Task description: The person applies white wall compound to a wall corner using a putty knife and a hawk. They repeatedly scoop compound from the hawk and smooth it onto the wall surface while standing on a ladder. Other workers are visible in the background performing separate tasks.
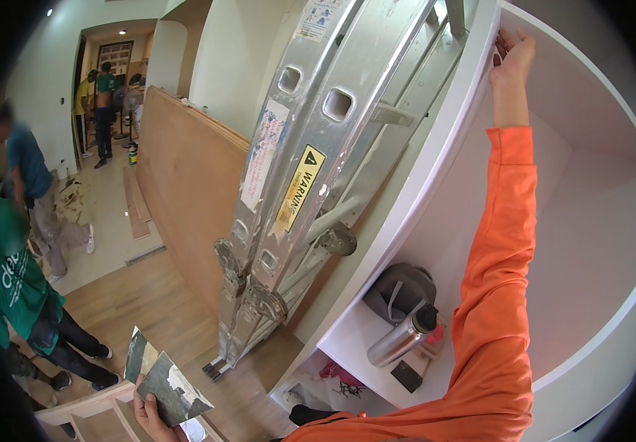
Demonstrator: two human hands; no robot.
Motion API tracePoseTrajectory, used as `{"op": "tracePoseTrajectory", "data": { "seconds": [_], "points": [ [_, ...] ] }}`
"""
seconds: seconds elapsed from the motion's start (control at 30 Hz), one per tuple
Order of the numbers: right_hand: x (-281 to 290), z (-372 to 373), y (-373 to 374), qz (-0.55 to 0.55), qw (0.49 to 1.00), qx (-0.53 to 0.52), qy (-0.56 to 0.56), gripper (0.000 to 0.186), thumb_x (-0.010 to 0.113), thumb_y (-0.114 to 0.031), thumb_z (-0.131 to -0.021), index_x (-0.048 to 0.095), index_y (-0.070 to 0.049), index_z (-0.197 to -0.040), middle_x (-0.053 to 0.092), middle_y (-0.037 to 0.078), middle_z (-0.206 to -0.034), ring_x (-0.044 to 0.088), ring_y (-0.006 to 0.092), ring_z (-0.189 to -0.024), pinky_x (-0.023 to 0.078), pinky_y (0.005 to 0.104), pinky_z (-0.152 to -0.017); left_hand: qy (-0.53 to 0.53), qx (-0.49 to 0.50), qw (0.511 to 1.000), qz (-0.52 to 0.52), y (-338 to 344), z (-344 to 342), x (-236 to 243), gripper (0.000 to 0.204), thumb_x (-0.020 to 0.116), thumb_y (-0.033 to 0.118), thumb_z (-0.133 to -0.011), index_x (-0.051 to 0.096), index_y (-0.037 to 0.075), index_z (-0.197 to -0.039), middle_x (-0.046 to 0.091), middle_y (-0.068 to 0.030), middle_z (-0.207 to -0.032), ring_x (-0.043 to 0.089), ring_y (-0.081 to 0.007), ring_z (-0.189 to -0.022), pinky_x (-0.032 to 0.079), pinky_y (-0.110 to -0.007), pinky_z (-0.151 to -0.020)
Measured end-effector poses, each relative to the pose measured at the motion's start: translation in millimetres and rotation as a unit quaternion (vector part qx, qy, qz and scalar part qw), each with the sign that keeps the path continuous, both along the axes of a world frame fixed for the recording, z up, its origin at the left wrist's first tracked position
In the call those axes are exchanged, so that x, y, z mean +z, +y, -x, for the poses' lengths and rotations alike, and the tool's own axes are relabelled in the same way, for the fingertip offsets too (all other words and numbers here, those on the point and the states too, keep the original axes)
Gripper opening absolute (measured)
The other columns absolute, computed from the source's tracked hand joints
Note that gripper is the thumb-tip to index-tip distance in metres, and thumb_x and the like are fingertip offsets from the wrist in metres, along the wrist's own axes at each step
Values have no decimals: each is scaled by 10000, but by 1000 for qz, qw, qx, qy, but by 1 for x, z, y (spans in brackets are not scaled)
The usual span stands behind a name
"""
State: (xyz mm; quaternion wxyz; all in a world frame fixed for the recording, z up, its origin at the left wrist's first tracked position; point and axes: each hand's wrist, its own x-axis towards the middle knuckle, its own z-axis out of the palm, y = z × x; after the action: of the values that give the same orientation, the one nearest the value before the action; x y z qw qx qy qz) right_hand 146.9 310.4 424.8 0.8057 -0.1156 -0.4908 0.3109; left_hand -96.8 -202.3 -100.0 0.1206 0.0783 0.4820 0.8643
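Observation:
My left hand (151, 412), low at the left, grips a pair of flat grey putty scrapers (174, 384), with the thumb laid over the nearer blade. White filler is smeared on that blade, and the second blade shows behind it. My right arm, in an orange sleeve, stretches up into a white cabinet (598, 214). There, my right hand (513, 62) is at the upper inner corner, its fingers apart and touching the inside of the frame edge. Nothing shows in that hand, though its palm side is partly hidden.
A folded aluminium ladder (310, 147) leans beside the cabinet. Brown boards (185, 140) stand behind it. A steel bottle (399, 340) and a grey bag (399, 291) occupy a cabinet shelf. Several people, one in a green shirt (19, 272), are at the left. A wooden frame (104, 412) lies below.

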Motion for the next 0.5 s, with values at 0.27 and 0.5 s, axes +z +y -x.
{"op": "tracePoseTrajectory", "data": {
  "seconds": [0.27, 0.5],
  "points": [
    [-8, 12, -6, 25, 999, 8, -20, 448, 422, -388, -921, 575, -65, -1192, 674, 65, -1146, 528, 157, -1053, 294, 343, -978, 9, 16, 1000, 12, -11, -2, -1, 473, 510, 147, -959, 490, -42, -1392, 605, -156, -1276, 621, -218, -1109, 501, -341, -968],
    [-24, 10, -20, -105, 992, 61, -39, 378, 442, -292, -959, 617, -10, -1139, 644, 99, -1057, 539, 187, -990, 392, 377, -913, 46, 14, 998, 36, -22, -8, 20, 479, 515, 146, -958, 486, -31, -1402, 606, -147, -1284, 617, -220, -1125, 496, -347, -979]
  ]
}}
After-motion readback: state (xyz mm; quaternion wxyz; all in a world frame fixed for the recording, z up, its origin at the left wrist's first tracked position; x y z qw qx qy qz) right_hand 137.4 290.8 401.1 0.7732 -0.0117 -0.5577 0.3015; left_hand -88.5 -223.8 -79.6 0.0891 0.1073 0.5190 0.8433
